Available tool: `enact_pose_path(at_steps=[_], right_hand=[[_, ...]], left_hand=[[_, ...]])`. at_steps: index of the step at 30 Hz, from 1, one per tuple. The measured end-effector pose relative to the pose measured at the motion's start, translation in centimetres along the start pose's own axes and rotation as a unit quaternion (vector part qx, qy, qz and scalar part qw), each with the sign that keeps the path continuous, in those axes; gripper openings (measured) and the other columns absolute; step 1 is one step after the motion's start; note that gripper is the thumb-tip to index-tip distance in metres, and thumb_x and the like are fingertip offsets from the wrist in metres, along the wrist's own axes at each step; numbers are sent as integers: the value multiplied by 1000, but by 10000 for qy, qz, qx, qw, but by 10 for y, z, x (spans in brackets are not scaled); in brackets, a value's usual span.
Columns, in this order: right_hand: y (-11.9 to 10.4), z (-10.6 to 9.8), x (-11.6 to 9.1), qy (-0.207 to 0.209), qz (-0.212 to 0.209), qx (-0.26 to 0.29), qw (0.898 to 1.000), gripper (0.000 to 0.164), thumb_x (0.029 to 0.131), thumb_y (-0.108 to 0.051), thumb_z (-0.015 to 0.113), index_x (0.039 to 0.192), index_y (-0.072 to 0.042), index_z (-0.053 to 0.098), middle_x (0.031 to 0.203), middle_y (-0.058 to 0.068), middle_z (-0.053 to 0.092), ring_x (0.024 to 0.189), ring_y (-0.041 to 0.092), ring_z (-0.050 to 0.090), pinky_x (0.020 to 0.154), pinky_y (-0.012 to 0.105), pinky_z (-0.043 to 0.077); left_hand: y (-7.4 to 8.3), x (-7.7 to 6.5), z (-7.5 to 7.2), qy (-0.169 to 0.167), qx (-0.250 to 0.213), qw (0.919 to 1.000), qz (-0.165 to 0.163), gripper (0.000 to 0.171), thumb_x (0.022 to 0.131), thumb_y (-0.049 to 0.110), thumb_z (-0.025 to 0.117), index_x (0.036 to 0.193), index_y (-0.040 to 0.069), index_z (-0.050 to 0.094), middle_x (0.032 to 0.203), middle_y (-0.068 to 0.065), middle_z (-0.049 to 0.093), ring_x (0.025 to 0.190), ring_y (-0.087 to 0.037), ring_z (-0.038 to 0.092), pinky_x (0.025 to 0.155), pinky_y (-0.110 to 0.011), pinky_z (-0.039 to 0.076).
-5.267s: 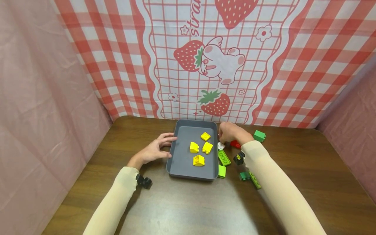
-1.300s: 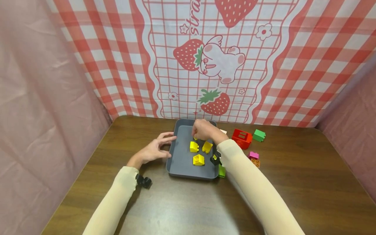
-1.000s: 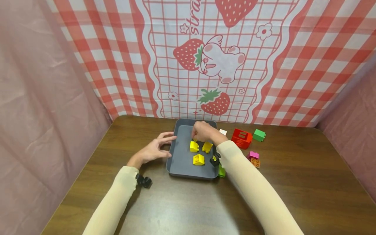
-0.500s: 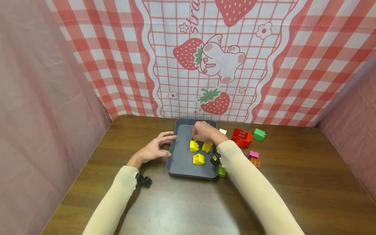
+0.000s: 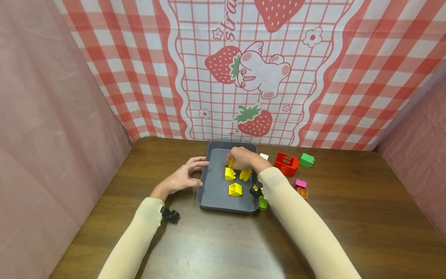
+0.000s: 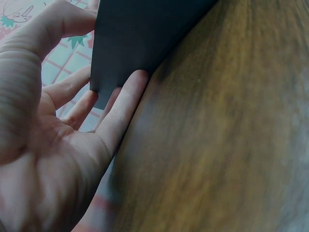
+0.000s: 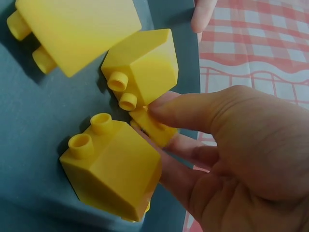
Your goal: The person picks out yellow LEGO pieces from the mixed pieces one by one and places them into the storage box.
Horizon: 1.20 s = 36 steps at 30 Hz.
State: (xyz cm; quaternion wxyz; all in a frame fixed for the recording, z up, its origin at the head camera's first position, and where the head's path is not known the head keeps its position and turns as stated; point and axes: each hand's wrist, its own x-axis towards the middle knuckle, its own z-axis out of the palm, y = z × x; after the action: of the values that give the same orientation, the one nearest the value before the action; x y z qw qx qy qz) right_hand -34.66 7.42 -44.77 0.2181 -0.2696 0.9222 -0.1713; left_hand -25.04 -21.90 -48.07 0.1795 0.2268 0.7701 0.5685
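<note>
A dark grey tray lies on the wooden table. My left hand has its fingers spread along the tray's left side; in the left wrist view several fingertips rest against the tray's outer wall. Over the tray's far half, my right hand pinches a small yellow block between thumb and fingers. Around it in the tray are a yellow sloped block, a second yellow block, partly under the right hand, and a yellow roof-shaped block nearer the front.
To the tray's right lie a white block, a red window block, a green block, a pink block, an orange block and a lime block. A strawberry-print cloth hangs behind.
My right hand has come from beside the white block, right of the tray, in over the tray and gripped the small yellow block, which has shifted left. My left hand stays put.
</note>
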Motion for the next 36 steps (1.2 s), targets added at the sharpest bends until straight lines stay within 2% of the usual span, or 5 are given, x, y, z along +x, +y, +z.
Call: enact_pose_path(at_steps=[1,4,9,14,36], right_hand=[[-8,-3,-7,-90,32,-46,9999,30,107,-11,71,135,-13,83,148,11,77,112,23,71,96,37,63],[-7,-2,-7,-218,-12,-84,9997,35,107,-11,70,141,-13,79,157,11,71,120,24,67,101,37,62],[-36,-14,-33,-248,29,-147,9996,34,109,-8,68,142,-8,77,159,15,69,130,28,68,110,42,61],[-38,-13,-34,-180,-32,-242,9995,33,111,-12,68,142,-7,77,157,15,70,139,30,67,116,45,60],[-37,-16,-35,-89,-164,-299,9994,32,114,-20,64,140,-8,78,152,16,73,129,31,71,115,49,60]], left_hand=[[0,0,0,-3,-8,10000,-5,77,99,-1,79,169,0,47,186,-16,19,166,-54,33,109,-34,59],[0,0,0,-13,-4,10000,-21,77,100,-1,79,169,1,47,187,-15,19,166,-54,32,111,-36,59],[0,0,0,-17,-11,10000,-38,76,100,-1,79,169,1,47,187,-15,19,166,-53,32,111,-38,59],[0,1,0,-9,-33,10000,-47,76,99,-1,78,169,2,48,187,-15,19,166,-53,32,108,-32,60],[1,0,0,17,-32,10000,-36,76,99,-2,78,169,0,47,186,-16,20,166,-53,33,105,-23,57]])
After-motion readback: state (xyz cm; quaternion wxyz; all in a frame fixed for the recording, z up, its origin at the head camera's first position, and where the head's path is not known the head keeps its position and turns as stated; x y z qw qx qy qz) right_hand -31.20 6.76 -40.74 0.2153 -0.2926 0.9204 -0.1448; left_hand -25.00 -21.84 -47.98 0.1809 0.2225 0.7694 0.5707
